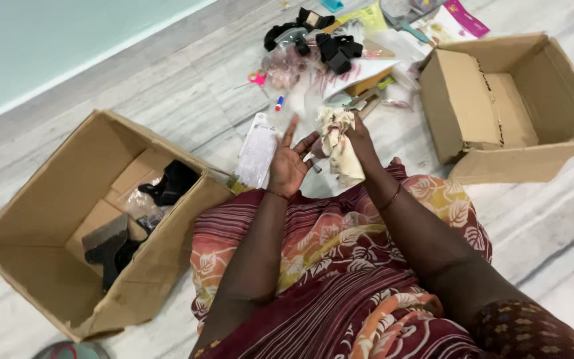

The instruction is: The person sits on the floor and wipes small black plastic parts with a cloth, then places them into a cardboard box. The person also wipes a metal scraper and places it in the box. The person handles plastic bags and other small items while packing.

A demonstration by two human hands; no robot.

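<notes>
Wiping step in hand: right hand [361, 136] bunches a cream patterned cloth [340, 143] — rubbing a small dark-tipped part [312, 161] on the open, spread left hand [288, 166], above the lap. Next likely: turn part, steady the palm.

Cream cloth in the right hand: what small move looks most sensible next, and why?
Probably close the left hand onto the small dark item between the hands. The right hand already grips the cream cloth, while the left palm is open with fingers spread, so the item looks loosely held.
</notes>
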